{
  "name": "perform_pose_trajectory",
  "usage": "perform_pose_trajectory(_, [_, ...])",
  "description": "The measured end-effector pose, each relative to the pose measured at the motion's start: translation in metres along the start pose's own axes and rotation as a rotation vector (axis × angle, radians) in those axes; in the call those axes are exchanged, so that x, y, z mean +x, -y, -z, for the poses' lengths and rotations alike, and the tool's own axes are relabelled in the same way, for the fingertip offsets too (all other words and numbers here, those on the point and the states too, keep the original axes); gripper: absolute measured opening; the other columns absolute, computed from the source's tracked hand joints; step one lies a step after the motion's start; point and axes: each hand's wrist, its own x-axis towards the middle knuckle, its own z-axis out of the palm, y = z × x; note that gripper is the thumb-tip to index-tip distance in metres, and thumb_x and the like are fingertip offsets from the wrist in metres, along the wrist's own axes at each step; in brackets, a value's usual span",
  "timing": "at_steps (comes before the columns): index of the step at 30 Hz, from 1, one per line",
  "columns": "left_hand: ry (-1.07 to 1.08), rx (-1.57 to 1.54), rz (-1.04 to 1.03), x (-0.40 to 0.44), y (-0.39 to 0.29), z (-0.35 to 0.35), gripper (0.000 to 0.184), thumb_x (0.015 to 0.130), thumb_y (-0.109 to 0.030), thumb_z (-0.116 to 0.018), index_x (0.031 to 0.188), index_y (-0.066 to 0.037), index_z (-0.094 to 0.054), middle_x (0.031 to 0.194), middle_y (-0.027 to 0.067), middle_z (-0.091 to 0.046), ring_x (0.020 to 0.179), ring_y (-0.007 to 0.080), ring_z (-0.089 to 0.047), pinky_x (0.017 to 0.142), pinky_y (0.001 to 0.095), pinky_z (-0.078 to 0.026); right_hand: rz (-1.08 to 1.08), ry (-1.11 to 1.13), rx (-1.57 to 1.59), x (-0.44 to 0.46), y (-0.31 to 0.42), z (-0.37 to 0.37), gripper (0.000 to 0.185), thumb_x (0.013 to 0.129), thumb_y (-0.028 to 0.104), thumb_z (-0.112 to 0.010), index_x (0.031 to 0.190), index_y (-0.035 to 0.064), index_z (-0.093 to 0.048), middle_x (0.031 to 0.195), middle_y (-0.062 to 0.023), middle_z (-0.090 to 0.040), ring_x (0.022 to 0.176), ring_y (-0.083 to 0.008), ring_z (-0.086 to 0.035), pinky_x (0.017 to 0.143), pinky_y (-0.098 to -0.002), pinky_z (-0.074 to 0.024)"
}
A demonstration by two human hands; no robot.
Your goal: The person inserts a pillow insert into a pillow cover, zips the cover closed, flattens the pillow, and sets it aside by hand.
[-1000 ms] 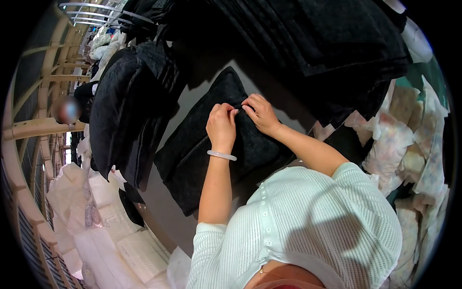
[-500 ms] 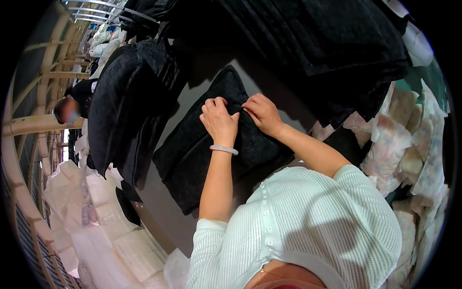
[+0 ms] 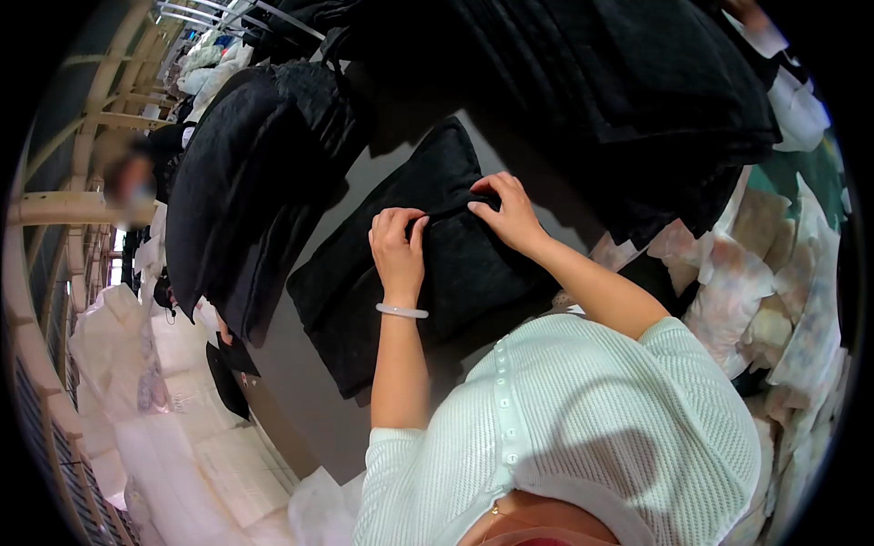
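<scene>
A plump black cushion with a soft, velvety cover lies on the grey table in front of me. A seam or fold of fabric runs across its middle. My left hand wears a pale bangle, and its curled fingers and thumb grip the fabric along this fold. To the right, my right hand holds the same fold between thumb and fingertips, which sit slightly apart with dark cloth between them. Whether a zip lies in the fold is too dark to tell.
Stacked black covers rise at the far right, with more black cushions at the left. Patterned white cushions are piled at right. Plastic-wrapped bundles lie lower left. Another person is beyond the left pile. The grey table shows around the cushion.
My hands have moved apart along the fold: the left hand went left and slightly down, the right a little to the right. The cushion stays in nearly the same place.
</scene>
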Motion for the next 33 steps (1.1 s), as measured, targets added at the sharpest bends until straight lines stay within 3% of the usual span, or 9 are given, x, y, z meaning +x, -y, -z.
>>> perform_pose_trajectory(8, [-0.125, -0.124, -0.141, -0.008, 0.003, -0.018, 0.008, 0.08, -0.003, -0.069, 0.083, -0.002, -0.062, 0.081, 0.0085, -0.056, 0.076, 0.0256, -0.055, 0.066, 0.0344, -0.044, 0.025, -0.068, -0.188, 0.0, -0.018, -0.011, 0.025, 0.07, 0.009, -0.072, 0.09, 0.0068, -0.057, 0.096, -0.0099, -0.055, 0.097, -0.031, -0.053, 0.086, -0.0414, -0.0423])
perform_pose_trajectory(11, [-0.102, -0.127, -0.082, -0.009, 0.005, -0.018, 0.007, 0.081, -0.006, -0.068, 0.082, -0.004, -0.061, 0.082, 0.0087, -0.057, 0.078, 0.0279, -0.056, 0.071, 0.0375, -0.044, 0.104, -0.133, -0.244, 0.0, -0.011, -0.011, 0.024, 0.07, 0.007, -0.071, 0.087, 0.0067, -0.055, 0.091, -0.0097, -0.054, 0.094, -0.0302, -0.053, 0.081, -0.0409, -0.043])
perform_pose_trajectory(13, [-0.127, -0.125, -0.072, -0.009, 0.006, -0.019, 0.007, 0.082, -0.006, -0.068, 0.082, -0.004, -0.061, 0.082, 0.0089, -0.057, 0.078, 0.0281, -0.056, 0.07, 0.0378, -0.044, -0.01, -0.099, -0.154, 0.001, -0.005, -0.012, 0.023, 0.07, 0.004, -0.07, 0.087, 0.0069, -0.055, 0.085, -0.0093, -0.055, 0.089, -0.0296, -0.054, 0.077, -0.0388, -0.0445])
perform_pose_trajectory(17, [-0.167, -0.074, -0.098, -0.013, 0.006, -0.02, 0.007, 0.082, -0.006, -0.069, 0.082, -0.003, -0.062, 0.081, 0.0093, -0.058, 0.077, 0.0275, -0.056, 0.068, 0.0361, -0.046, 0.071, -0.089, -0.178, -0.004, 0.006, -0.011, 0.022, 0.071, 0.002, -0.069, 0.087, 0.0072, -0.055, 0.08, -0.0089, -0.055, 0.081, -0.0276, -0.056, 0.072, -0.0375, -0.0456])
perform_pose_trajectory(19, [-0.182, -0.083, -0.093, -0.014, 0.006, -0.021, 0.008, 0.082, -0.006, -0.069, 0.082, -0.003, -0.062, 0.081, 0.0093, -0.058, 0.077, 0.0276, -0.056, 0.068, 0.0363, -0.045, -0.065, -0.048, -0.026, -0.007, 0.007, -0.014, 0.021, 0.072, 0.005, -0.069, 0.088, 0.0064, -0.055, 0.079, -0.0089, -0.056, 0.076, -0.0258, -0.056, 0.07, -0.0378, -0.0464])
perform_pose_trajectory(22, [-0.199, -0.083, -0.096, -0.015, 0.006, -0.02, 0.008, 0.081, -0.006, -0.069, 0.082, -0.003, -0.062, 0.081, 0.009, -0.058, 0.077, 0.0277, -0.056, 0.068, 0.0367, -0.045, 0.005, -0.023, -0.106, -0.009, 0.019, -0.011, 0.024, 0.072, 0.01, -0.069, 0.089, 0.0054, -0.053, 0.08, -0.0086, -0.056, 0.074, -0.0239, -0.056, 0.069, -0.0382, -0.0469])
perform_pose_trajectory(29, [-0.231, -0.071, -0.194, -0.018, -0.001, -0.016, 0.01, 0.077, -0.004, -0.072, 0.08, -0.005, -0.062, 0.079, 0.0078, -0.058, 0.075, 0.0267, -0.056, 0.068, 0.0372, -0.045, -0.062, 0.012, -0.147, -0.003, 0.016, -0.016, 0.031, 0.069, 0.015, -0.073, 0.09, 0.0061, -0.052, 0.083, -0.008, -0.057, 0.079, -0.0253, -0.057, 0.074, -0.0389, -0.0459])
perform_pose_trajectory(31, [-0.231, -0.067, -0.202, -0.019, -0.001, -0.013, 0.01, 0.077, -0.004, -0.072, 0.08, -0.005, -0.062, 0.078, 0.0075, -0.058, 0.075, 0.0265, -0.056, 0.068, 0.0372, -0.045, 0.169, -0.069, -0.335, -0.002, 0.016, -0.014, 0.034, 0.065, 0.016, -0.075, 0.089, 0.0077, -0.052, 0.084, -0.0071, -0.057, 0.085, -0.0273, -0.056, 0.077, -0.0391, -0.0433])
perform_pose_trajectory(33, [-0.23, -0.068, -0.209, -0.02, -0.003, -0.014, 0.01, 0.076, -0.003, -0.072, 0.08, -0.005, -0.062, 0.078, 0.0072, -0.058, 0.075, 0.0264, -0.056, 0.068, 0.0372, -0.045, 0.209, -0.048, -0.395, 0.001, 0.019, -0.005, 0.035, 0.064, 0.017, -0.076, 0.089, 0.0083, -0.052, 0.086, -0.0065, -0.056, 0.086, -0.0276, -0.055, 0.077, -0.039, -0.0421])
